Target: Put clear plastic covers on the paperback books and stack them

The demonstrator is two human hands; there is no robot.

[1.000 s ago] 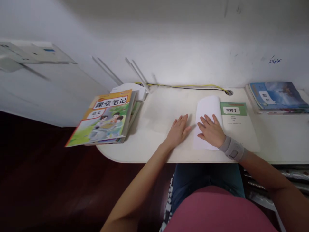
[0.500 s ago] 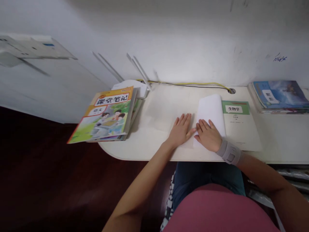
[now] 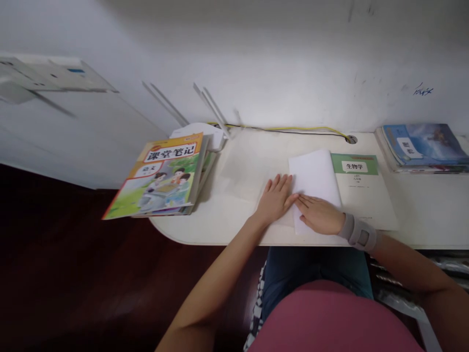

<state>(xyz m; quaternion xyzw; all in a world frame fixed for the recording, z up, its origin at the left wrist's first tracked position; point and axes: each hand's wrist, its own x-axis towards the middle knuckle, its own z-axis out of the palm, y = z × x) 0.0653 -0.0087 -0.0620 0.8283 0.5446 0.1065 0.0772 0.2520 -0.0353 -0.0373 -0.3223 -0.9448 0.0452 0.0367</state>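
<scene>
A white sheet of paper (image 3: 313, 178) lies folded over the left part of a green and white textbook (image 3: 361, 188) on the pale desk (image 3: 242, 161). My right hand (image 3: 319, 214), with a grey wrist brace, lies flat on the paper's near left corner, fingers stretched out. My left hand (image 3: 274, 198) rests flat on the desk just left of the paper, fingers spread and touching its edge.
A stack of colourful books (image 3: 164, 176) overhangs the desk's left end, with a white router and antennas (image 3: 205, 124) behind it. Another book stack (image 3: 421, 146) sits at the far right. A yellow cable (image 3: 293, 130) runs along the wall.
My right hand has slid toward me and to the left across the paper, flattening it wider over the book. My left hand has hardly moved.
</scene>
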